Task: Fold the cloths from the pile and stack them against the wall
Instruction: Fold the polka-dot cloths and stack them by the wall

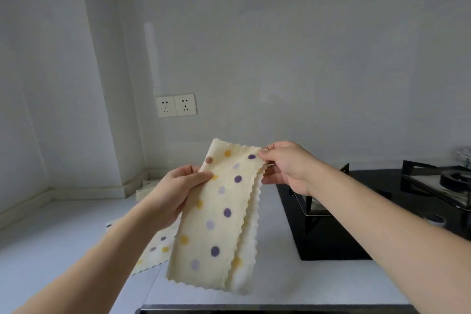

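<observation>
Mid-fold: cloth [216, 214] doubled lengthwise, hanging in air left of the hob [356, 211]. Left hand [175, 191] pinches its top-left edge, right hand [285, 166] pinches the top-right corner. Another cloth [155, 247] lies flat on the counter, further left of the hob. No stack visible at the wall yet. No readable text.

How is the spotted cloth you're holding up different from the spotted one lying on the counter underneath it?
The held cloth hangs in the air, doubled into a long strip, gripped by the left hand and pinched at its top corner by the right hand. The counter cloth lies flat on the white counter, untouched and mostly hidden behind the held one. Both are cream with purple and yellow dots and wavy edges.
</observation>
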Action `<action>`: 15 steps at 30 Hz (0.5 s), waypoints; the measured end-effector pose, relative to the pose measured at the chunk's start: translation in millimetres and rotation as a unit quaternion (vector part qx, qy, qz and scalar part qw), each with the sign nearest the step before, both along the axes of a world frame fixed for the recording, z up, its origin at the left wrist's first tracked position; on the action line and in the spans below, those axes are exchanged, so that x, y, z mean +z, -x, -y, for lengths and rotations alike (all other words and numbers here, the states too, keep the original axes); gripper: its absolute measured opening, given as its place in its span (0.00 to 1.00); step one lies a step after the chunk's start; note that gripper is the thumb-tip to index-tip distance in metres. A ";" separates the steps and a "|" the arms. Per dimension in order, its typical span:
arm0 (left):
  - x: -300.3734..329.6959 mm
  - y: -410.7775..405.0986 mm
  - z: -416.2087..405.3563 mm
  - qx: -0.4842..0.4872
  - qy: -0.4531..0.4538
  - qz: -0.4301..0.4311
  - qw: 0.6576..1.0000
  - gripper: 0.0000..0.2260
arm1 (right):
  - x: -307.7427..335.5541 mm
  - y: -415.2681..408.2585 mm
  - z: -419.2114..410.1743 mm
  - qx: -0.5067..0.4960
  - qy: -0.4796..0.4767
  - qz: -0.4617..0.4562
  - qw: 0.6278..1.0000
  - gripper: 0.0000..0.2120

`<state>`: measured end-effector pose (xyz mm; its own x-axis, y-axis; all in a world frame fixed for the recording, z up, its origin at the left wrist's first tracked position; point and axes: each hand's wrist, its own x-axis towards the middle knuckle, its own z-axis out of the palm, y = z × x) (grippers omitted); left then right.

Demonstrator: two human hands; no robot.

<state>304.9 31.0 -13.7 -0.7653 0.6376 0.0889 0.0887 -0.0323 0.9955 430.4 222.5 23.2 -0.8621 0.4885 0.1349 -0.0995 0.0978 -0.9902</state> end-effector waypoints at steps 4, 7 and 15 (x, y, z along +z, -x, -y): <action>-46.3 32.7 -25.4 0.112 0.147 -0.099 0.978 0.09 | -66.5 44.0 -18.1 -0.095 -0.090 0.110 0.985 0.04; -81.5 40.4 -34.1 0.117 0.330 -0.292 0.890 0.13 | -115.6 59.1 -31.5 -0.128 -0.316 0.230 0.912 0.13; -103.3 -8.8 0.8 -0.124 0.434 -0.389 0.803 0.06 | -169.1 40.6 1.4 0.079 -0.500 0.125 0.853 0.13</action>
<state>313.7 30.2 -117.0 -0.5336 0.8417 -0.0820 0.7926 0.5316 0.2987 389.9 221.2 -145.9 -0.9692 0.1118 0.2194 0.0119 0.9112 -0.4119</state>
